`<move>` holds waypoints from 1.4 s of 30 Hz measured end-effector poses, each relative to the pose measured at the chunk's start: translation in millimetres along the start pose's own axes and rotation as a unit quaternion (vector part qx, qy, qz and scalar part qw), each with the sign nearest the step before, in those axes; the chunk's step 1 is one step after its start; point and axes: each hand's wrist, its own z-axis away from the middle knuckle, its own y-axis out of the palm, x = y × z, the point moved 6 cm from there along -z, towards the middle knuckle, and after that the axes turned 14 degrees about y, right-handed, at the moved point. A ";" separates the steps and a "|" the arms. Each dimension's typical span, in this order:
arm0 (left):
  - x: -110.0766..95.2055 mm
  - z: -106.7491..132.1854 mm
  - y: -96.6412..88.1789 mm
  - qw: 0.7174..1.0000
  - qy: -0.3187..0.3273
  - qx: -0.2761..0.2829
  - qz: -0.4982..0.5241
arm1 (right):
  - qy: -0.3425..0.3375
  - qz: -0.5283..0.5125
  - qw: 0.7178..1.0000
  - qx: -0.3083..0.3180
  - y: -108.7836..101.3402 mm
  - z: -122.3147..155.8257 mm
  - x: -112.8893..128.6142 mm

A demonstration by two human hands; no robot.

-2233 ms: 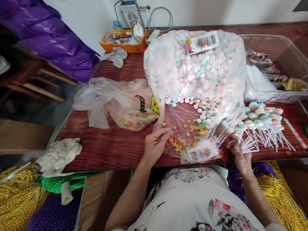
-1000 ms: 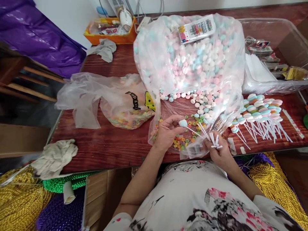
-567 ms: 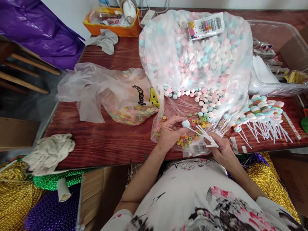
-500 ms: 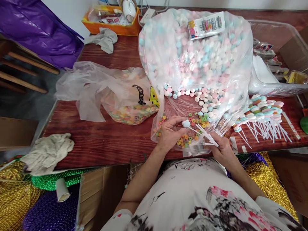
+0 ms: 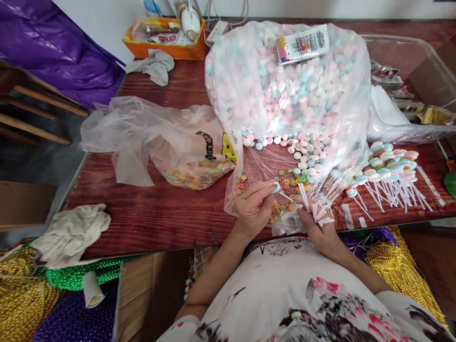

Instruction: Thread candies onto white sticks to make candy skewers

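My left hand (image 5: pixel 254 206) is closed, pinching a small pale candy disc (image 5: pixel 276 187) between thumb and fingertips. A thin white stick (image 5: pixel 287 197) runs from the candy toward my right hand. My right hand (image 5: pixel 320 232) is closed around a fanned bunch of white sticks (image 5: pixel 320 212), its thumb pointing toward the candy. Beneath both hands lie small coloured candy rings (image 5: pixel 283 207) on clear plastic. Just beyond them are loose pastel candy discs (image 5: pixel 306 154) at the mouth of a large clear bag (image 5: pixel 245 80). To the right lies a pile of candies on sticks (image 5: pixel 390 164).
Left of the large bag lies a smaller bag of coloured rings (image 5: pixel 197 173). An orange box (image 5: pixel 167 50) and a grey cloth (image 5: pixel 156 66) are at the back. A clear plastic bin (image 5: pixel 402 133) stands at right. A crumpled cloth (image 5: pixel 73 230) lies at the table's left front edge.
The candy in my left hand has turned more edge-on and sits slightly lower. My right hand has moved down a little, and its sticks are more fanned out. The view has tilted up slightly.
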 end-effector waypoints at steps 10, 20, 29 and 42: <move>9.6 0.8 -6.2 0.993 -0.062 -0.101 0.024 | 0.023 -0.070 0.997 0.026 30.1 0.3 3.8; -10.8 -5.1 -1.4 0.997 0.044 -0.054 0.018 | 0.065 -0.136 0.989 -0.003 32.6 -3.8 -10.3; -18.4 -3.6 15.4 0.997 0.038 -0.019 0.061 | 0.012 -0.118 0.992 -0.035 24.4 -12.1 -3.8; -21.4 -11.8 46.3 0.976 0.035 0.196 0.090 | 0.001 -0.052 0.997 -0.055 -19.4 -4.7 -18.0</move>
